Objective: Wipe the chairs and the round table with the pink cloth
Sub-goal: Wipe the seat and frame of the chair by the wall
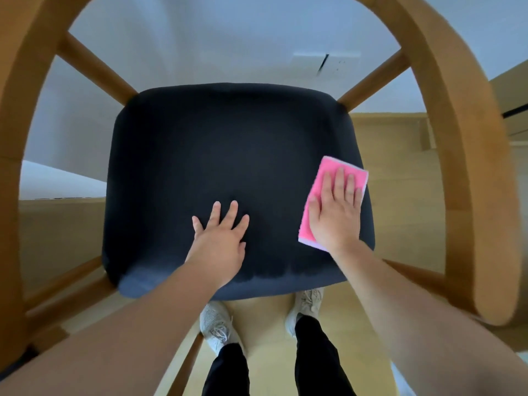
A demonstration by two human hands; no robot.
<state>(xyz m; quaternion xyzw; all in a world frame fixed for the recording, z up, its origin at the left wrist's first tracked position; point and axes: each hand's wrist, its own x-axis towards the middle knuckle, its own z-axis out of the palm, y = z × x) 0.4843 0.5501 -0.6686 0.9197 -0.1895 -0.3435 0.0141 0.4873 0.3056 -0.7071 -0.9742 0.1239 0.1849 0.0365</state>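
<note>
Standing at the chair's front edge, the person is spreading the left hand point(221, 241) flat on the dark seat cushion point(217, 155), likely bracing. The right hand point(335, 212), fingers straight, is pressing the folded pink cloth point(317, 192) against the cushion's right side for wiping, inside the curved wooden armrest point(454, 144).

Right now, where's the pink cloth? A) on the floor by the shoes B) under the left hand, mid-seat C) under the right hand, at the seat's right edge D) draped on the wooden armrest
C: the right hand lies flat, fingers straight, on the pink cloth at the right edge of the dark seat; the left hand rests bare on the seat.
</note>
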